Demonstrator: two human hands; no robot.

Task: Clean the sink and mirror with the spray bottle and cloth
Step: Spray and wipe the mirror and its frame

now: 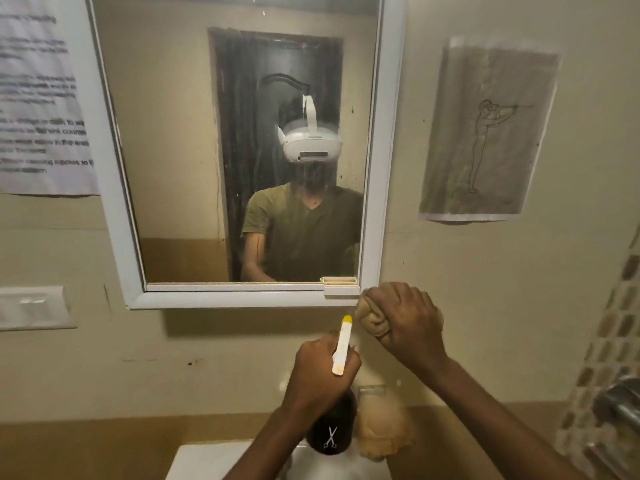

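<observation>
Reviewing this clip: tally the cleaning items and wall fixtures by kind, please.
Spray bottle: 1
Cloth: 1
Mirror: 1
Paper sheets on wall: 2
Sink: 1
Total: 6

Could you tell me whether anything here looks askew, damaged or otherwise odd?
Two things stand out. The drawing sheet right of the mirror hangs tilted, and its lower edge curls off the wall. The mirror glass carries dark specks and a hazy film around its middle. The spray bottle and cloth look normal.
</observation>
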